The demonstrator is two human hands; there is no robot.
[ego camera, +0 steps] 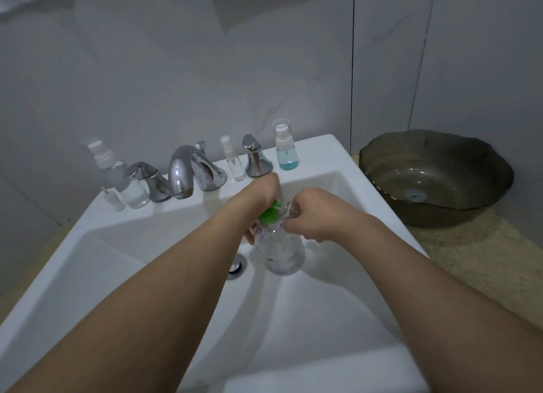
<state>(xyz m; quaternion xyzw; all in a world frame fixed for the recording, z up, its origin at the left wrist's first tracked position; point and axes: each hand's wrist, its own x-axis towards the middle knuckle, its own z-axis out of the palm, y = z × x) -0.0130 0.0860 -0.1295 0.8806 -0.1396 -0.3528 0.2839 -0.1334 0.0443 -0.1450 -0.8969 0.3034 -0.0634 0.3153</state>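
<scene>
Sink of white ceramic (pixel 88 245) fills my view. Over its basin, just right of the round chrome drain (pixel 236 266), hangs the clear round bottle (pixel 283 254). The right hand (pixel 311 216) grips the bottle's neck end, and the left hand (pixel 261 193) curls round the green brush piece (pixel 269 213) at its mouth. I judge the bottle light, wet and slippery, with a thin wall that squashes easily. The stiffer neck looks like the safest hold.
</scene>
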